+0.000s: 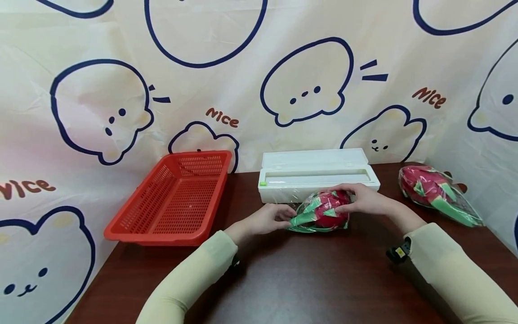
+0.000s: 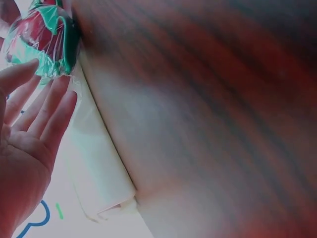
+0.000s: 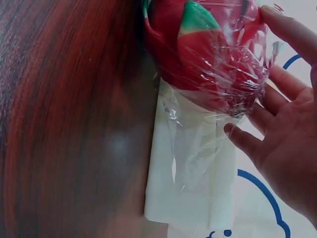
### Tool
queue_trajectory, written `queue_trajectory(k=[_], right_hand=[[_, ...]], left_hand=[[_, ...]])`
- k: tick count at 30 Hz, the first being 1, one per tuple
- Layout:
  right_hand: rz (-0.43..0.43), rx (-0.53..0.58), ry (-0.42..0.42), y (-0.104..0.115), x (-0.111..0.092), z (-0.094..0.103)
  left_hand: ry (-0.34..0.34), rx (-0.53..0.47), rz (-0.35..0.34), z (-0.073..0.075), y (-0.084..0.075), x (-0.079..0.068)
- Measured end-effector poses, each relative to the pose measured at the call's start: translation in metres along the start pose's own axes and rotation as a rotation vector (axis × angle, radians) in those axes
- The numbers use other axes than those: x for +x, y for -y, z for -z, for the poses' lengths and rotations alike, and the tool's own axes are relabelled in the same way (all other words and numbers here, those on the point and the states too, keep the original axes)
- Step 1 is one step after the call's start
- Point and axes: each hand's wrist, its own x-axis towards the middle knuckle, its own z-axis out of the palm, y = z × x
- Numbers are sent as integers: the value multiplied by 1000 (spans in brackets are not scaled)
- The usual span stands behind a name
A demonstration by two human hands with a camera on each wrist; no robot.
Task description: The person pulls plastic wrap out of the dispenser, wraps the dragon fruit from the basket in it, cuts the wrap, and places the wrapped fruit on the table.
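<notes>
A red dragon fruit with green scales [image 1: 329, 216], wrapped in clear film, lies on the table in front of the cling film box. My left hand [image 1: 269, 219] holds its green-tipped left end between thumb and fingers; the left wrist view shows the fingertips at the film. Around the rounded right end, my right hand [image 1: 364, 201] keeps its thumb on the near side and its fingers behind. Clear film [image 3: 181, 144] hangs in creases from the fruit over the white box in the right wrist view. That cling film box [image 1: 319, 193] stands with its lid raised.
A red plastic basket [image 1: 162, 238] with slotted walls stands at the left. Another wrapped dragon fruit [image 1: 435, 189] lies at the far right, by a small brown object [image 1: 461, 187]. Behind the brown table [image 1: 315, 279] hangs a printed cloth [image 1: 226, 90].
</notes>
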Motion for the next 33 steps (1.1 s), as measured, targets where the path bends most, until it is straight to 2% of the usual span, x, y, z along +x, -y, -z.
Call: queue_trajectory(k=[8, 14, 18, 24, 33], right_hand=[[19, -27, 13, 7, 1, 3], [26, 0, 5, 12, 4, 8], [15, -19, -29, 16, 4, 12], [79, -127, -95, 28, 12, 22], [111, -233, -78, 55, 42, 40]], left_hand=[[5, -23, 20, 6, -3, -10], [-61, -43, 35, 16, -4, -20], [-135, -55, 4, 22, -3, -25], [-302, -78, -19, 30, -1, -33], [-568, -182, 77, 34, 4, -32]])
